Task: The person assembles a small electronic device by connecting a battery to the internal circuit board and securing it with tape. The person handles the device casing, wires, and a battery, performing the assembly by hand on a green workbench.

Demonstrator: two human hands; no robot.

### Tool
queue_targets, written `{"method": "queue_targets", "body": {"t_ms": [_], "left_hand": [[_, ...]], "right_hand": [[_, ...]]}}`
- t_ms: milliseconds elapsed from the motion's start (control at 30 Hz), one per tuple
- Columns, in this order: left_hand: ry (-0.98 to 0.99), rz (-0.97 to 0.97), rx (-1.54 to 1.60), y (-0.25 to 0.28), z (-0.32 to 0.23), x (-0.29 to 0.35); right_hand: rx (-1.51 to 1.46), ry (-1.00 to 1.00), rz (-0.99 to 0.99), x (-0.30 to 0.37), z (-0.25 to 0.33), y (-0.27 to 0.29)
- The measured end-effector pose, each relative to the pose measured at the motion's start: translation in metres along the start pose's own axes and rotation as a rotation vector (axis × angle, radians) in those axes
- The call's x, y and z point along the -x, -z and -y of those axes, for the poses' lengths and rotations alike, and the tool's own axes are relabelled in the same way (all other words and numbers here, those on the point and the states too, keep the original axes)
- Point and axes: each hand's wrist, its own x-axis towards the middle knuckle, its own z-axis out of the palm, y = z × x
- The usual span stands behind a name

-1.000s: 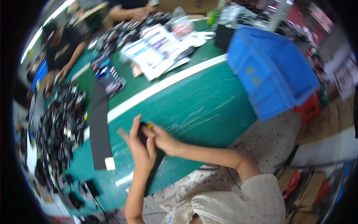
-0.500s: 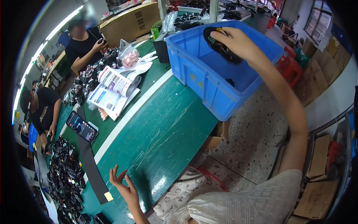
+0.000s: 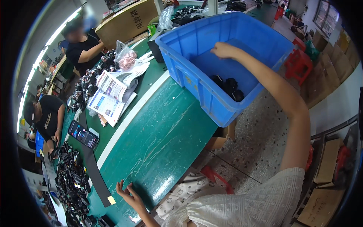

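Observation:
Inside the large blue plastic bin [image 3: 223,109] at the upper right, my right hand [image 3: 225,51] hangs above the floor of the bin. Its fingers are curled in, and no object shows in them. A few black devices [image 3: 230,89] lie in the bin's near corner; their exact kind cannot be made out. My left hand [image 3: 130,196] is held over the near edge of the green table [image 3: 159,125], fingers apart and holding nothing. Close to it lies a long dark grey strip [image 3: 96,178] with a yellow end.
A heap of black devices [image 3: 72,178] covers the table's left end. Beyond the strip lie a phone [image 3: 83,134] and open printed booklets [image 3: 111,94]. Two co-workers [image 3: 49,117] are at the far left side. A red stool [image 3: 298,66] stands behind the bin.
The black device that my right hand held is out of it, and more black devices now show in the bin. My right hand has lowered slightly into the bin; my left stays open.

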Motion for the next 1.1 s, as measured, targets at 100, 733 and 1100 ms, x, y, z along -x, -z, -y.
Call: {"method": "queue_targets", "body": {"t_ms": [100,733,1100], "left_hand": [[-0.005,-0.071,-0.047,0.008,-0.002,-0.011],[-0.137,-0.401,-0.840,0.190,0.121,-0.114],[-0.093,-0.203,-1.166,0.221,0.183,-0.250]], "right_hand": [[0.061,0.272,-0.578,0.003,0.008,0.030],[-0.422,1.036,-0.042,0.151,0.362,-0.270],[-0.981,0.672,0.135,-0.037,0.493,-0.397]]}}
